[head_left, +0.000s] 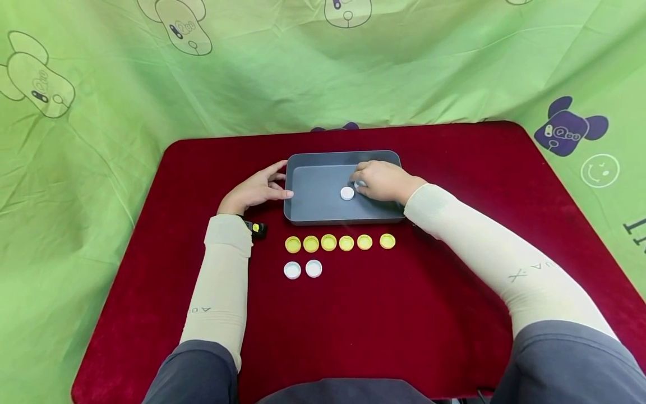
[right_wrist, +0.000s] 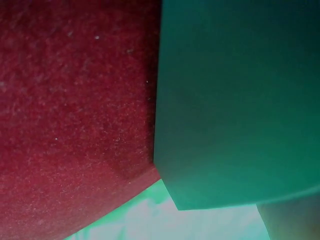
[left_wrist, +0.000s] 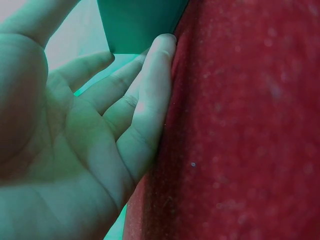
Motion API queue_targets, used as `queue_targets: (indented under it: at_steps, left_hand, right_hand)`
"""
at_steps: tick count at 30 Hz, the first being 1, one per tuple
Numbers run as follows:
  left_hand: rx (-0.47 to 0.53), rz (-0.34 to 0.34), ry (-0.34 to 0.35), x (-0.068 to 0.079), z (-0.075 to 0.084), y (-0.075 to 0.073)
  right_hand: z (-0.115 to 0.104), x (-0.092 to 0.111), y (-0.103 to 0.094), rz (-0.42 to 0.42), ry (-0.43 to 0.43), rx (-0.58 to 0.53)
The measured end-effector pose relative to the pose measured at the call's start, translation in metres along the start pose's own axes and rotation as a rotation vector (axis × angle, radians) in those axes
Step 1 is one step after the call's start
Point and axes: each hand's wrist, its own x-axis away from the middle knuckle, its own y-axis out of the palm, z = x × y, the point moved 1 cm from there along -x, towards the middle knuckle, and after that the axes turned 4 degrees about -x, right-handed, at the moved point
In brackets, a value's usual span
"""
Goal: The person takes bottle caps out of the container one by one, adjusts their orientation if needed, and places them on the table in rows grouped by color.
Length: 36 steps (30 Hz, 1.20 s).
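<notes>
A grey rectangular tray [head_left: 318,188] lies on the red table. My left hand [head_left: 257,188] is at its left side, thumb and fingers spread along the wall; in the left wrist view the relaxed fingers reach to the tray corner [left_wrist: 142,30]. My right hand [head_left: 383,180] reaches over the right wall into the tray and pinches a white bottle cap [head_left: 360,184], partly covered by the fingers. Another white cap [head_left: 346,193] lies on the tray floor just left of it. The right wrist view shows mostly the tray's outer wall [right_wrist: 235,110].
In front of the tray runs a row of several yellow caps [head_left: 328,242], hollow side up. Two white caps [head_left: 313,269] sit nearer the body, below the row's left end. A small black device [head_left: 259,229] is by the left wrist. Green cloth [head_left: 282,73] hangs behind the table.
</notes>
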Motion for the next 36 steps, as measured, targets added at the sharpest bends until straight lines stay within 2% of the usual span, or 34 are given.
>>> queue_targets:
  at_steps: [19,27,36]
  left_hand:
    - [0.006,-0.009,0.0,-0.001,0.0,0.001]
    - [-0.017,-0.001,-0.015,0.001,0.003,0.001]
    - [-0.019,-0.002,-0.015,0.001,0.003,0.001]
  right_hand:
    - [0.001,0.004,-0.003,0.028,-0.022,-0.011]
    - [0.001,0.007,-0.004,0.072,-0.067,-0.001]
    - [-0.005,0.016,-0.006,0.084,-0.084,0.006]
